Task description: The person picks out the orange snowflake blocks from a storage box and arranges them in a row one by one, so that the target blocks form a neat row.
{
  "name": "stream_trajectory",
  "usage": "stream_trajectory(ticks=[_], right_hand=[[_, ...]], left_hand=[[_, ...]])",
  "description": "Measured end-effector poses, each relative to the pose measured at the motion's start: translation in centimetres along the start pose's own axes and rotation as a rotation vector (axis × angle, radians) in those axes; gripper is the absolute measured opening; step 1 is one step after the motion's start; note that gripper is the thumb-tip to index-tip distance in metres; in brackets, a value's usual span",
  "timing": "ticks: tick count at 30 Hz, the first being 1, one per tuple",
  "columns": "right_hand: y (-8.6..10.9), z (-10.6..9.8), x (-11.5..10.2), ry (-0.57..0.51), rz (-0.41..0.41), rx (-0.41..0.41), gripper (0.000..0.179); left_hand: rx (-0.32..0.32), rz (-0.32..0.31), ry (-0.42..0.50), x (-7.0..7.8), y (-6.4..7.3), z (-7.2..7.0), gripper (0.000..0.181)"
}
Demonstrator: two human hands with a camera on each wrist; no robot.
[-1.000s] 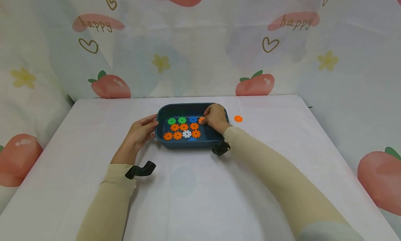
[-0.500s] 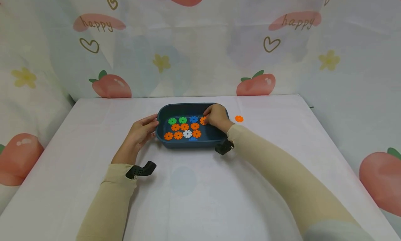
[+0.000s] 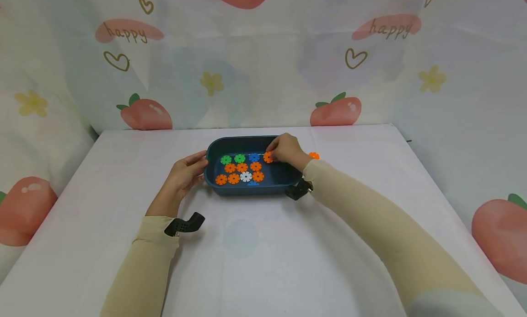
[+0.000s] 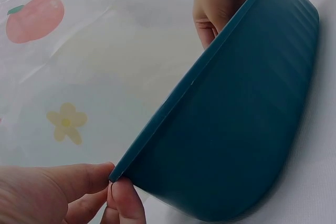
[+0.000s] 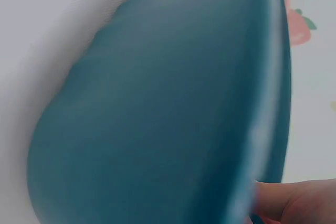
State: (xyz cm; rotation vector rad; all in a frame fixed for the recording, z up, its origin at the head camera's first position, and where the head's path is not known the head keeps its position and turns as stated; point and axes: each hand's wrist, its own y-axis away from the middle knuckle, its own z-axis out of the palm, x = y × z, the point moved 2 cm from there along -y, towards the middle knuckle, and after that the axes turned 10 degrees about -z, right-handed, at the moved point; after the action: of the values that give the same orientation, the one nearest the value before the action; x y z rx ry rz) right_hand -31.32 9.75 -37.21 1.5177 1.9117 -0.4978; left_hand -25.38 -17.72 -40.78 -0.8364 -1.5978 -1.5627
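Observation:
A dark blue plastic basin [image 3: 243, 190] stands on the table with several notched interlocking discs inside. They are orange, green, blue and white, and most lie flat in rows. My left hand [image 3: 184, 175] pinches the basin's left end; in the left wrist view its thumb and fingers [image 4: 86, 177] close on the rim. Reaching over the basin's right side, my right hand [image 3: 288, 150] pinches an orange disc [image 3: 268, 157] at the right end of the back row. Below that hand's fingers, in the right wrist view, the basin wall [image 5: 152, 103] hides the discs.
One loose orange disc [image 3: 314, 155] lies on the table right of the basin, partly covered by the right wrist. A white cloth [image 3: 243, 271] covers the table. A printed curtain [image 3: 263, 74] hangs behind it. Each wrist wears a black camera mount [image 3: 185, 223].
My right hand has shifted slightly right and up, and the orange disc at its fingertips has moved a little the same way. The left hand and the basin have stayed put.

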Motion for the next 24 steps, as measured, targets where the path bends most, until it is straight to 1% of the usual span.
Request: stream_trajectory(ticks=[6, 10, 13, 20, 24], right_hand=[[0.3, -0.8, 0.1, -0.137, 0.034, -0.013, 0.022], [0.6, -1.4, 0.0, -0.188, 0.043, -0.042, 0.024], [0.9, -1.9, -0.1, -0.209, 0.042, -0.06, 0.025], [2.1, -2.6, 0.1, -0.215, 0.043, -0.084, 0.025], [2.6, -3.1, 0.4, -0.246, 0.027, -0.088, 0.026]], left_hand=[[-0.009, 0.016, -0.009, -0.1, -0.1, -0.1, 0.046], [-0.013, 0.023, -0.007, -0.2, -0.3, -0.2, 0.046], [-0.01, 0.024, -0.007, -0.2, -0.3, -0.2, 0.046], [0.001, 0.02, -0.012, -0.1, -0.2, 0.0, 0.045], [0.002, 0.017, -0.013, 0.0, 0.0, 0.0, 0.046]])
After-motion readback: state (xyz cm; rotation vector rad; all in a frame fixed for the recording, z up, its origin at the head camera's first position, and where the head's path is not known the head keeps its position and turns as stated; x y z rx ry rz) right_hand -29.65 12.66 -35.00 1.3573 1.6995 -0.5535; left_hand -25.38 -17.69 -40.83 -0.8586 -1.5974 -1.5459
